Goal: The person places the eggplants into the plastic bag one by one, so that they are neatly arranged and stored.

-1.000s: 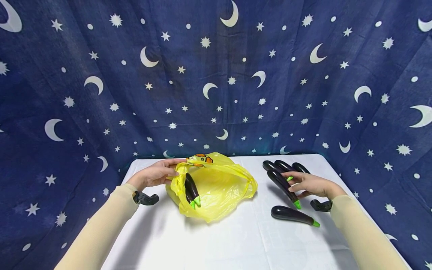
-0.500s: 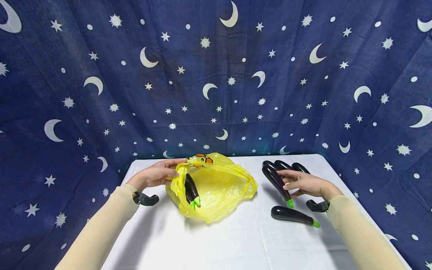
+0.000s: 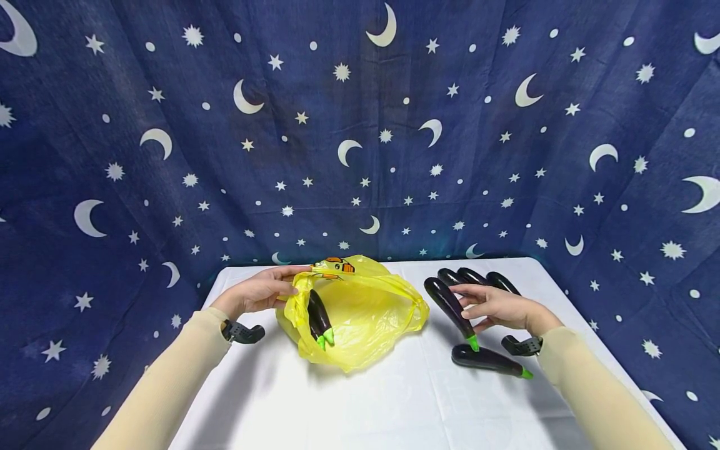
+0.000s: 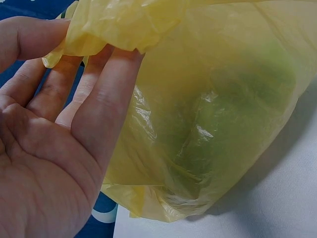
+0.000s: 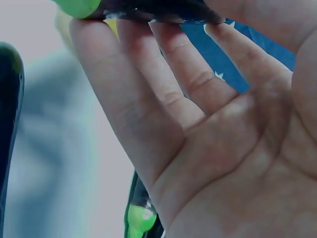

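Note:
My left hand [image 3: 259, 290] pinches the rim of a yellow plastic bag [image 3: 374, 319], whose mouth gapes toward me. In the left wrist view, the thumb and fingers have the folded film [image 4: 119, 29] between them. Two dark eggplants [image 3: 319, 312] with green stems lie inside the bag at its left. Right of the bag, my right hand [image 3: 503, 307] holds another eggplant [image 3: 447, 301], tilted with its green stem toward me. The right wrist view shows the fingertips against the underside of that eggplant [image 5: 158, 11]; its far end is cut off.
A single eggplant [image 3: 485, 359] lies on the white-covered table [image 3: 382, 412], in front of my right hand. Behind that hand lie 3 more eggplants [image 3: 502, 282], partly hidden. A blue curtain [image 3: 315, 187] with moons and stars hangs around the table.
My right hand has carried its eggplant leftward, toward the bag, and the eggplants behind it show more. The left hand and the bag stay put.

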`<action>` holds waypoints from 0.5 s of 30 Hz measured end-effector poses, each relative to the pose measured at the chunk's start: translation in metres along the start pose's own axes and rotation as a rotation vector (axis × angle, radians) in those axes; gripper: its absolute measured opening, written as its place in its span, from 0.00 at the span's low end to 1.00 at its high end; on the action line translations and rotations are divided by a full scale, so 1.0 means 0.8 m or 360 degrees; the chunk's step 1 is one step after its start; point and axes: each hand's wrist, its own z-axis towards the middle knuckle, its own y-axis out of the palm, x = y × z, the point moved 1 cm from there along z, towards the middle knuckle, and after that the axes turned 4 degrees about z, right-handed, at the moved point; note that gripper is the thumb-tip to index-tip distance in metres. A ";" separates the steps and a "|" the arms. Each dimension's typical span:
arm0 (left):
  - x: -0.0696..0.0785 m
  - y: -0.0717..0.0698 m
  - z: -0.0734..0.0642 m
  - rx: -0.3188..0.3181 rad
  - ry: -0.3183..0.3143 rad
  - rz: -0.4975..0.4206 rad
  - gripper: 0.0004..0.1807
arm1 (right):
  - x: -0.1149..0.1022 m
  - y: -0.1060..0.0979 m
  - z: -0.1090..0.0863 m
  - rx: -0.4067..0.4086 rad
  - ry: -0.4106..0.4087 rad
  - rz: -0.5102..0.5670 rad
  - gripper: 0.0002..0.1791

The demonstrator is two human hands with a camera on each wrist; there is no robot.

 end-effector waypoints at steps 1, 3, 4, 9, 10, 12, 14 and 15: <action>0.000 0.000 0.000 -0.0002 0.0000 -0.0001 0.38 | 0.000 0.002 0.001 -0.0011 -0.0007 0.0001 0.41; 0.000 0.000 0.000 -0.0006 -0.0001 -0.0003 0.39 | -0.001 0.006 0.004 -0.0034 -0.0019 0.0009 0.41; 0.000 0.000 -0.001 -0.0007 -0.0003 -0.0005 0.39 | -0.001 0.007 0.005 -0.0043 -0.0022 0.0012 0.41; 0.001 0.001 -0.001 -0.0005 -0.0003 -0.0008 0.39 | -0.004 0.017 0.010 -0.0069 -0.0039 0.0025 0.41; 0.001 0.002 -0.001 -0.0004 -0.0002 -0.0008 0.39 | -0.004 0.019 0.012 -0.0067 -0.0029 0.0028 0.41; 0.002 0.002 -0.002 0.0000 0.0001 -0.0004 0.39 | -0.006 0.024 0.014 -0.0085 -0.0036 0.0033 0.42; 0.002 0.002 -0.002 0.0005 0.0000 0.0003 0.39 | -0.008 0.029 0.016 -0.0102 -0.0036 0.0038 0.41; 0.001 0.001 -0.002 0.0008 -0.0001 0.0005 0.39 | -0.009 0.031 0.017 -0.0118 -0.0042 0.0041 0.41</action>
